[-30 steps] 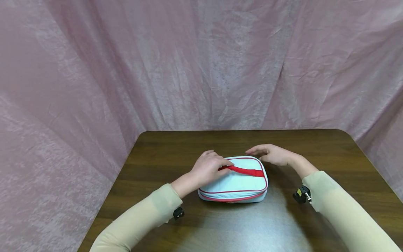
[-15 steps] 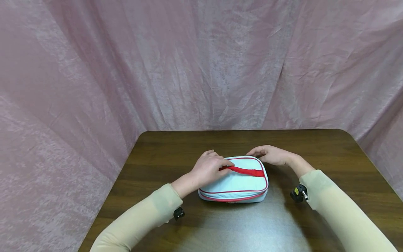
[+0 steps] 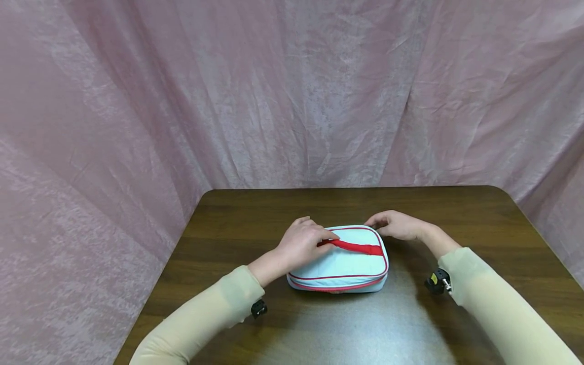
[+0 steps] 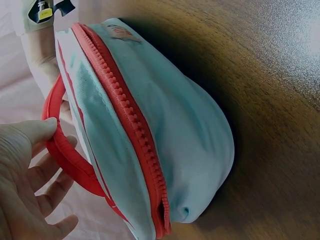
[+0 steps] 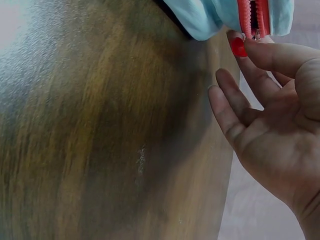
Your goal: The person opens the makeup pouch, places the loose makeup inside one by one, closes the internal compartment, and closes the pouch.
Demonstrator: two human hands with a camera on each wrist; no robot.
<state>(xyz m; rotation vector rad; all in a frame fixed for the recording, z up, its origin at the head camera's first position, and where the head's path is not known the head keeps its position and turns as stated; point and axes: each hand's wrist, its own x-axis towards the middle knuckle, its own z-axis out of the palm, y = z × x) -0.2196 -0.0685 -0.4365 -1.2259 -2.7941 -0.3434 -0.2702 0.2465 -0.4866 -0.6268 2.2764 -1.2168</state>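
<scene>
A pale blue zip pouch (image 3: 347, 266) with red piping lies on the table. My left hand (image 3: 301, 243) pinches its red carry strap (image 3: 360, 248) between thumb and fingers. Along the near side, in the left wrist view, runs a chunky red zipper (image 4: 122, 107). My right hand (image 3: 399, 225) is at the pouch's far right corner. There, in the right wrist view, thumb and index finger pinch a red zipper pull (image 5: 238, 47); the other fingers are loosely bent. Just above the pull, the zipper's teeth (image 5: 245, 17) stand apart around a narrow dark gap. The pouch's inside is hidden.
The pouch sits on a dark brown wood-grain table (image 3: 246, 213) with rounded far corners. Behind it hangs a pink velvet curtain (image 3: 292, 101). A small black camera is worn at each sleeve cuff.
My right hand's fingertips have drawn slightly right along the pouch's far edge and closed together at the corner. The left hand and the pouch have stayed in place.
</scene>
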